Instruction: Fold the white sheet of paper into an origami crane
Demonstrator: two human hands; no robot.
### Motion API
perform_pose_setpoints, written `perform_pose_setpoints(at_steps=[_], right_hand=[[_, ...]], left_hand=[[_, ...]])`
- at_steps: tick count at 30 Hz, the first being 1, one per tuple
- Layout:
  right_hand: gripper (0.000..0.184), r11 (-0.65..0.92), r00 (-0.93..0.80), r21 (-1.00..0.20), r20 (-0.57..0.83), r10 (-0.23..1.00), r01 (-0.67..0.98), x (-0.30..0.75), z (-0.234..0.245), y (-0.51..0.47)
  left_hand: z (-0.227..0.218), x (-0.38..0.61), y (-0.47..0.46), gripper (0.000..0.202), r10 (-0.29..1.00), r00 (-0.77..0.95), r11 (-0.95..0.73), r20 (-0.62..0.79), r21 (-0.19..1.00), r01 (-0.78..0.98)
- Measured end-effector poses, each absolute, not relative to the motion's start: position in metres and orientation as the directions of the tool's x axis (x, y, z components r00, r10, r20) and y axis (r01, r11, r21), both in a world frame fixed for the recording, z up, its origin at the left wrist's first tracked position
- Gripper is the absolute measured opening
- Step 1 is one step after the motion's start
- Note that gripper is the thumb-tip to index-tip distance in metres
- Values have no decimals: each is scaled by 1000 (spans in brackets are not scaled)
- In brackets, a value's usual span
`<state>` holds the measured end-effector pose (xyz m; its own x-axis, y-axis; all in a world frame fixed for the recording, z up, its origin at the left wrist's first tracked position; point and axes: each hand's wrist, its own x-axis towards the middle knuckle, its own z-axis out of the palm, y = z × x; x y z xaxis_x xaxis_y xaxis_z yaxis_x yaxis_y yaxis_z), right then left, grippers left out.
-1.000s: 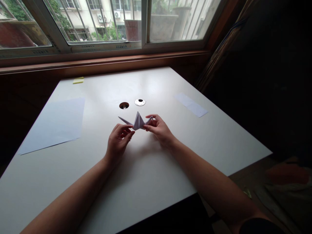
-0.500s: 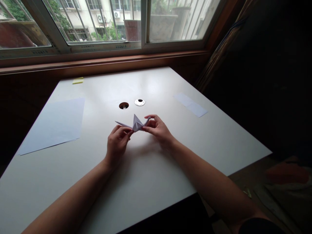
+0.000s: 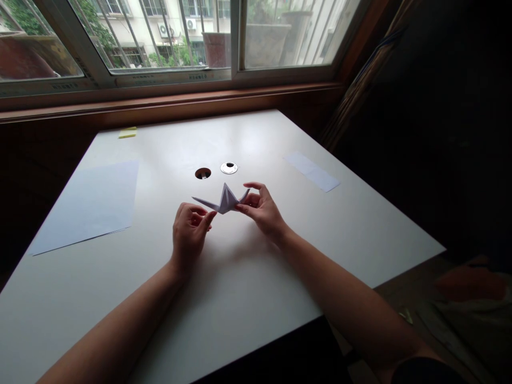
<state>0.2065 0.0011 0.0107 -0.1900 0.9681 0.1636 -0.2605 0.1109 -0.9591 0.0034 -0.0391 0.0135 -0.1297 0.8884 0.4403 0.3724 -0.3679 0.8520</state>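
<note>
A white folded paper crane [image 3: 228, 200] is held up over the table, its pointed middle upward and a long thin point reaching out to the left. My right hand [image 3: 262, 209] pinches its right side between thumb and fingers, with the forefinger raised and curled beside the short right point. At the crane's lower left edge, the thumb and fingertips of my left hand [image 3: 191, 226] are pinched together. The fingers there partly hide how much paper they grip.
The white table [image 3: 248, 288] bears large sheets of paper [image 3: 90, 202] at left, a paper strip [image 3: 312, 172] at right and a yellow sticky pad [image 3: 127, 132] at the far left corner. Behind the crane are an open cable hole [image 3: 203, 173] and a round cover [image 3: 229, 168]. A window stands beyond.
The crane has risen slightly and shifted a little to the right, and its middle has turned. My left hand has drawn slightly left, leaving more of the long left point in sight.
</note>
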Motion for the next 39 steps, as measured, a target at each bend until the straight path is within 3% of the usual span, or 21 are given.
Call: perform_pose_setpoints(at_steps=[7, 11, 20, 26, 33, 39], right_hand=[[60, 96, -225, -969, 149, 963, -229, 207, 9, 3], [60, 84, -275, -973, 143, 951, -217, 206, 8, 4], [70, 60, -277, -971, 126, 952, -233, 205, 12, 1], [75, 52, -262, -969, 117, 958, -240, 205, 13, 1], [70, 77, -240, -966, 138, 961, -246, 203, 13, 1], [69, 80, -247, -966, 143, 958, -246, 204, 14, 1]], left_hand=[[11, 2, -35, 39, 954, -21, -283, 300, 920, 270], [9, 0, -34, 27, 962, 65, -274, 266, 927, 258], [10, -2, -34, 20, 981, 31, -192, 190, 965, 181], [7, -2, -33, 20, 981, 37, -192, 190, 978, 76], [10, 0, -34, 20, 971, 24, -240, 239, 965, 103], [17, 4, -36, 35, 972, 90, -222, 219, 975, 25]])
